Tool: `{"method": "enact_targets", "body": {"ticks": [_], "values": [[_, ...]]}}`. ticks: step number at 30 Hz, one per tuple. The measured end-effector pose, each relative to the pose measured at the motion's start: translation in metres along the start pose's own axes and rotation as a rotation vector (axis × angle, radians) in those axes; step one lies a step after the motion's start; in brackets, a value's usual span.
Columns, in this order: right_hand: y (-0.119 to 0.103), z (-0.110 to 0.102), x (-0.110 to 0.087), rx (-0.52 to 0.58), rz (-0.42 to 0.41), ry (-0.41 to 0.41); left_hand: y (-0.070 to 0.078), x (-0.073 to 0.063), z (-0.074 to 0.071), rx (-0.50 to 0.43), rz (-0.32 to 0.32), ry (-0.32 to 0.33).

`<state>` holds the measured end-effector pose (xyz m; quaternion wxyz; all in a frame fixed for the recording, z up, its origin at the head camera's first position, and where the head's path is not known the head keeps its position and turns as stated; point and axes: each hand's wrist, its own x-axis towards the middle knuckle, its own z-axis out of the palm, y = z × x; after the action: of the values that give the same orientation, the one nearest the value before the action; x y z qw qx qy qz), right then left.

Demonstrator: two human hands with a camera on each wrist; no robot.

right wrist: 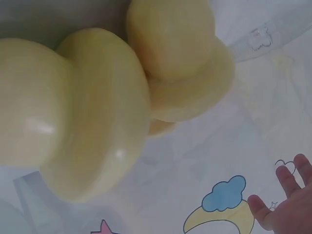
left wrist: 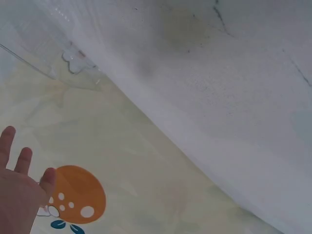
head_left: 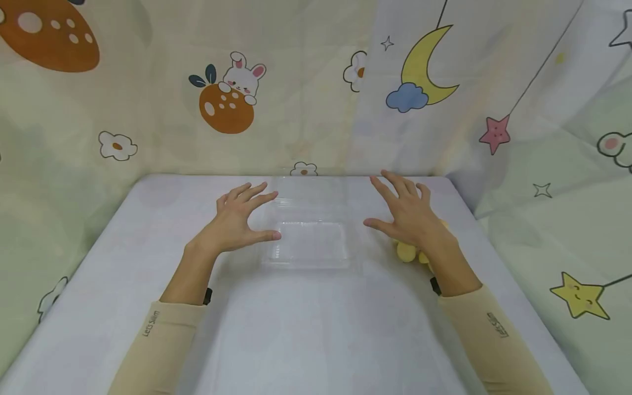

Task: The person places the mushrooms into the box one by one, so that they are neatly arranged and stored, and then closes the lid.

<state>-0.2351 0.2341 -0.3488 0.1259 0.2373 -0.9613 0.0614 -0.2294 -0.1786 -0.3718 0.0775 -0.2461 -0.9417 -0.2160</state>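
Observation:
A clear plastic box (head_left: 312,264) stands in the middle of the white table in the head view, its see-through lid (head_left: 312,189) raised at the back. My left hand (head_left: 232,222) hovers at its left side, fingers spread and thumb apart, the tips overlapping the box edge in this view. To the right of the box, my right hand (head_left: 410,216) is held up with fingers spread, holding nothing. Smooth yellow rounded lumps (head_left: 406,252) sit below that wrist, partly hidden by it. Close up in the right wrist view, they are glossy, fat, lobed yellow objects (right wrist: 105,112).
A printed cloth (head_left: 306,109) with cartoon figures hangs behind the white table (head_left: 316,334) and along its sides. The table's back edge runs just behind the raised lid.

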Motion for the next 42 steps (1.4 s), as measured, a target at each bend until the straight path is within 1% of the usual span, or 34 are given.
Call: {"method": "enact_targets", "body": {"ticks": [5,12,18,21,25,27,33,39,42], "values": [[0.004,0.003,-0.006,-0.005,0.005,-0.004,-0.001,-0.001,0.001,-0.068,-0.026,-0.042],[0.01,0.006,-0.012,0.002,0.002,-0.006,-0.002,0.005,0.0,-0.125,-0.054,-0.078],[0.022,0.008,-0.021,0.018,0.02,-0.014,0.0,0.008,-0.002,-0.185,-0.091,-0.123],[0.028,0.008,-0.025,0.025,0.037,-0.029,0.0,0.011,-0.002,-0.197,-0.098,-0.13],[0.035,0.006,-0.031,0.041,0.063,-0.057,-0.002,0.014,0.0,-0.206,-0.094,-0.122],[0.039,0.005,-0.033,0.045,0.069,-0.067,-0.004,0.015,0.001,-0.197,-0.091,-0.124],[0.047,0.001,-0.037,0.089,0.08,-0.065,-0.013,0.018,0.001,-0.153,-0.086,-0.127],[0.06,0.004,-0.045,0.105,0.088,-0.044,-0.018,0.018,0.007,-0.197,-0.106,-0.154],[0.069,0.005,-0.05,0.109,0.082,-0.028,-0.019,0.018,0.011,-0.213,-0.111,-0.148]]}}
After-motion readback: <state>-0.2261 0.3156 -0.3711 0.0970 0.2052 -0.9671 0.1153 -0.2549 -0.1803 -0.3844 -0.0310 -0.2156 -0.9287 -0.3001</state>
